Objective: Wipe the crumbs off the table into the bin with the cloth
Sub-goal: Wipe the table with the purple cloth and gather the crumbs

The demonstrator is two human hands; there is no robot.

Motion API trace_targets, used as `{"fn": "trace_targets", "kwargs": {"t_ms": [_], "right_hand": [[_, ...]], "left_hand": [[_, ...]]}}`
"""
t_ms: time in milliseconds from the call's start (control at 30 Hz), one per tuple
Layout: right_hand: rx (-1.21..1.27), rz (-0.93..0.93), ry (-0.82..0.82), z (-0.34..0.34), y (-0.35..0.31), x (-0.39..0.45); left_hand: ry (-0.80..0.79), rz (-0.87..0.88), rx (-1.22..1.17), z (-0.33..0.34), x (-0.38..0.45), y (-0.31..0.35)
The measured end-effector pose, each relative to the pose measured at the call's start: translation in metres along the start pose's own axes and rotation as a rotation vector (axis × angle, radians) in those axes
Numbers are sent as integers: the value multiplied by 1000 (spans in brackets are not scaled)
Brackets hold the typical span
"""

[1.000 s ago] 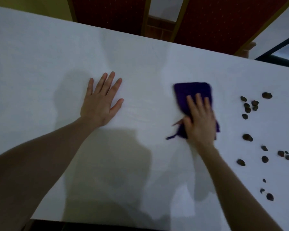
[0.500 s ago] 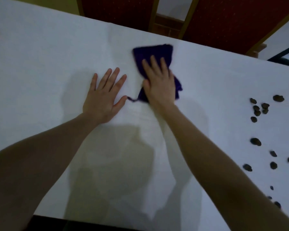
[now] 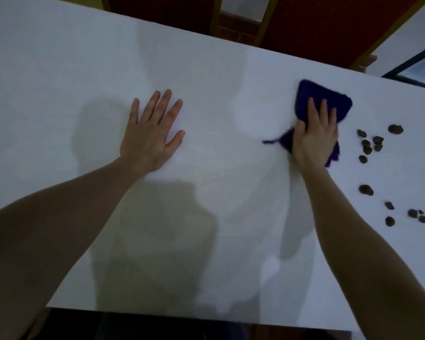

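A white table (image 3: 206, 69) fills nearly the whole view, seen from above in dim light; its left and right ends are cut off by the frame. Beyond its far edge are dark red panels (image 3: 317, 23) with wooden trim, hard to identify. Two bare forearms reach in from the bottom corners, their upper parts out of frame.

The left hand (image 3: 151, 133) lies palm down on the bare table left of centre, fingers spread and relaxed, holding nothing.

The right hand (image 3: 315, 138) presses flat on a dark purple cloth (image 3: 329, 99) right of centre, fingers extended over it rather than curled. The hand hides the cloth's middle; a broad part shows beyond the fingertips, a thin corner trails out to the left, and a bit shows at the wrist's right side.

Small dark crumbs (image 3: 368, 146) lie scattered just right of the cloth, down toward the right edge, where some may be cut off. No bin is visible.
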State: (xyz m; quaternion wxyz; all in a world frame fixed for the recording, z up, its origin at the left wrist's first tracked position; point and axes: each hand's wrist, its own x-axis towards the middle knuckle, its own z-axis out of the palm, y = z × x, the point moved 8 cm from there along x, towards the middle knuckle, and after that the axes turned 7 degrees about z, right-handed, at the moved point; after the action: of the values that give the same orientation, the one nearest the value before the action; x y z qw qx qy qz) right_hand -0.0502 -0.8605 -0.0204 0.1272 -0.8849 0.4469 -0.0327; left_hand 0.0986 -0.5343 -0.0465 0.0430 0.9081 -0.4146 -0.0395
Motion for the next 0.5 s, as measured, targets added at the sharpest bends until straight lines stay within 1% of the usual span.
{"fn": "trace_targets", "kwargs": {"t_ms": [67,133,200,267,367,433,500], "right_hand": [[-11,-26,-17,14,-39,4],[-24,-113,-52,29,-79,-14],[-38,-226,-61,38,-108,-56],[-29,-342,-84,42,-119,-114],[-17,-452,-168,43,-92,-196],[-19,-428,-176,35,-53,-223],[-30,-361,-144,22,-10,-223]], "left_hand": [[9,5,-5,-1,-2,1],[10,16,-2,-1,-2,1],[-11,25,2,1,-2,2],[-36,20,-12,2,-2,1],[-84,25,-75,2,0,0],[-101,41,-132,-1,-4,0],[-80,55,-154,-6,-20,-2]]}}
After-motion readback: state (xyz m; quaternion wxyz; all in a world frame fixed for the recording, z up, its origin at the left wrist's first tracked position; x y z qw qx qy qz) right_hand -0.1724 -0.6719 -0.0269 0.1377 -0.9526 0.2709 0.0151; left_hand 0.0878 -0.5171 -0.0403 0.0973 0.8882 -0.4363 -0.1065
